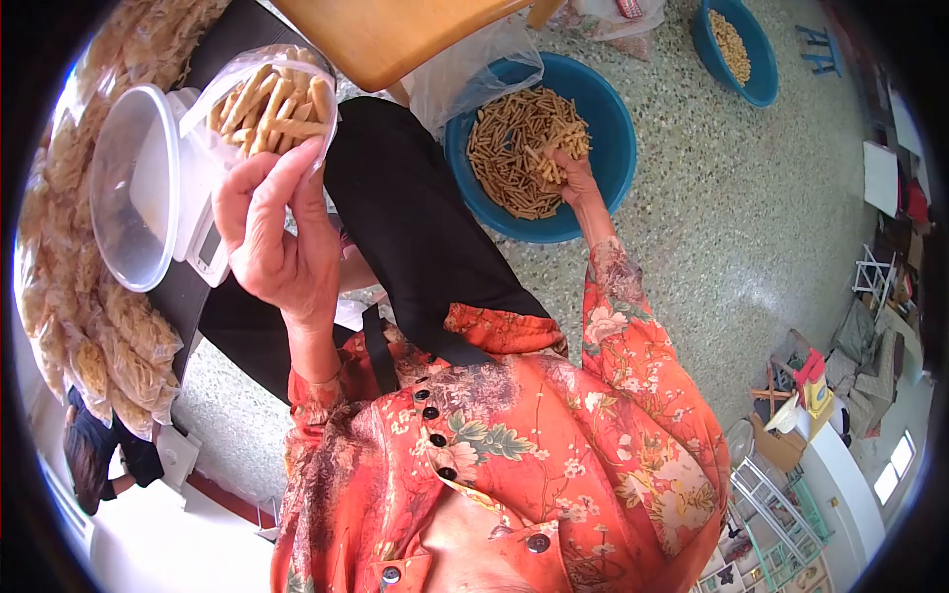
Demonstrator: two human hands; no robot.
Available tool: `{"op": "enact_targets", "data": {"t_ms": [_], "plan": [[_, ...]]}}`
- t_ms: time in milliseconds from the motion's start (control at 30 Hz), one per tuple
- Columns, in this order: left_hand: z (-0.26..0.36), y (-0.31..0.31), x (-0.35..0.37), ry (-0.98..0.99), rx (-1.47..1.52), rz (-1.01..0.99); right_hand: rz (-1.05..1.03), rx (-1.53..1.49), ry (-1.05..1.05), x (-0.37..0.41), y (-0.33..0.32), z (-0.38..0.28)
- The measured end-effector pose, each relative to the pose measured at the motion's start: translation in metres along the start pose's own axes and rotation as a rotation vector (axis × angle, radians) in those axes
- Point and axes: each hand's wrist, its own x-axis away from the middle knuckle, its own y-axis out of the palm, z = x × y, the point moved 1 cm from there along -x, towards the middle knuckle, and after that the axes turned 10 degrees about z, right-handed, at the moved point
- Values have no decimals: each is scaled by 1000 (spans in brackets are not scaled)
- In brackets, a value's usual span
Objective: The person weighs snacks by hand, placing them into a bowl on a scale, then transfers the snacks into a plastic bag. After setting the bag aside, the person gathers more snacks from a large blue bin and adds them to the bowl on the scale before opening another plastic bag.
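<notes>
My left hand (272, 232) is raised in front of me and grips the lower edge of a clear plastic bag (269, 99) filled with brown snack sticks. My right hand (571, 176) reaches down into a blue basin (603, 188) on the floor and closes on a few sticks from the heap of snack sticks (514, 148) in it. A loose clear plastic sheet (474, 69) hangs over the basin's far rim. My orange flowered shirt and black trousers fill the lower middle of the view.
A white scale (206, 247) carrying a clear plastic bowl (133, 188) stands on a dark table at the left, ringed by several packed snack bags (109, 336). A wooden stool (395, 35) and a second blue basin (736, 44) lie beyond. Another person (99, 455) crouches lower left.
</notes>
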Motion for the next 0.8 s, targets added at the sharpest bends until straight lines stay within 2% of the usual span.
{"op": "enact_targets", "data": {"t_ms": [100,167,300,367,400,467,567,667,800], "plan": [[-2,6,0,-14,-23,-8,-114,-12,-33,7,0,-10],[-8,10,2,14,14,6,-243,-106,-160,8,5,-10],[-23,17,14,-33,142,-6,-198,-76,-161,6,5,-6],[-30,22,18,67,139,31,-214,-16,-214,-1,1,-3],[-31,24,22,43,154,20,-245,-5,-210,0,-1,-4],[-35,29,26,48,163,10,-170,19,-126,1,-5,-8],[-41,36,33,-4,186,-2,-197,30,-152,-2,-3,-9],[-45,40,36,45,171,0,-163,56,-140,8,1,-15],[-50,44,37,14,208,-6,-164,46,-117,6,2,-20]]}}
